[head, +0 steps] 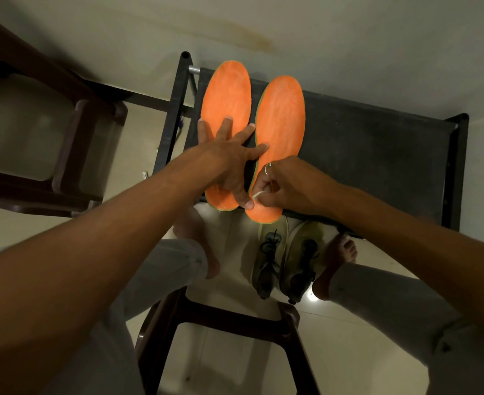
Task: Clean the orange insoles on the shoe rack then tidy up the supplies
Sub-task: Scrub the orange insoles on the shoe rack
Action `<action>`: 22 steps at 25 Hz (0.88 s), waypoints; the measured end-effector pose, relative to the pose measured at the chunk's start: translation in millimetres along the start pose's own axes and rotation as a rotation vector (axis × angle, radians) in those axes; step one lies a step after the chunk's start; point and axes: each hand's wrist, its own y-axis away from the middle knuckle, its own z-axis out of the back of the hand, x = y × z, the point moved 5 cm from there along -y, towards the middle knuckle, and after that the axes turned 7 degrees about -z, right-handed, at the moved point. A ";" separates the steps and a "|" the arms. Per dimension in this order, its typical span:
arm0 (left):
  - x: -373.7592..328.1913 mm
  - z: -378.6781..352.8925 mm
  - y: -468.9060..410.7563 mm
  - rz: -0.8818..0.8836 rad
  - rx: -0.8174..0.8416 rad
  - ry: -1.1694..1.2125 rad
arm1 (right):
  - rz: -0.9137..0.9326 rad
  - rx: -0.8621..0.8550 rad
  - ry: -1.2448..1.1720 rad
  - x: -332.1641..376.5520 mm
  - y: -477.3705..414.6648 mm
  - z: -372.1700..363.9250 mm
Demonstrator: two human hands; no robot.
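1. Shoe rack [377, 155]: black, with a flat dark top. It stands at 12 o'clock from the seated person and runs off toward 2 o'clock.
2. Left insole [225, 92]: orange, lying flat on the rack top. Its toe points to 12 o'clock and its heel slightly overhangs the near edge.
3. Right insole [280, 109]: orange, just beside the first at its 3 o'clock and parallel to it. Its heel also overhangs the near edge.
4. Left hand [229, 155]: palm down, with fingers straight and spread wide. It presses across both insoles, fingertips fanned from 11 to 2 o'clock and thumb reaching down to 5 o'clock.
5. Right hand [283, 186]: fingers curled, pinching a small white piece [256, 194] against the heel end of the right insole, touching the left thumb. What the piece is cannot be told. One finger bears a ring [267, 168].
6. Pair of shoes [286, 258]: pale with dark laces, on the floor below the rack edge at 6 o'clock from the insoles, between two bare feet.
7. Dark brown chair [64, 155]: at 9 o'clock, well apart from the rack.
8. Brown stool frame [235, 317]: at 6 o'clock, between the person's grey-trousered legs.
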 end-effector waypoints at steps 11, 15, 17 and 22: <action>0.4 -0.6 -1.6 0.003 0.013 0.005 | -0.004 0.085 0.173 0.4 3.1 -1.2; -1.1 1.3 -0.6 0.006 0.009 -0.018 | 0.056 -0.059 0.074 8.9 4.1 -5.2; -3.2 1.7 -0.3 0.001 0.006 -0.018 | 0.025 0.010 0.159 5.4 4.5 -1.0; -0.7 0.2 -1.7 -0.002 0.002 -0.019 | 0.014 0.030 0.202 -0.7 4.5 2.6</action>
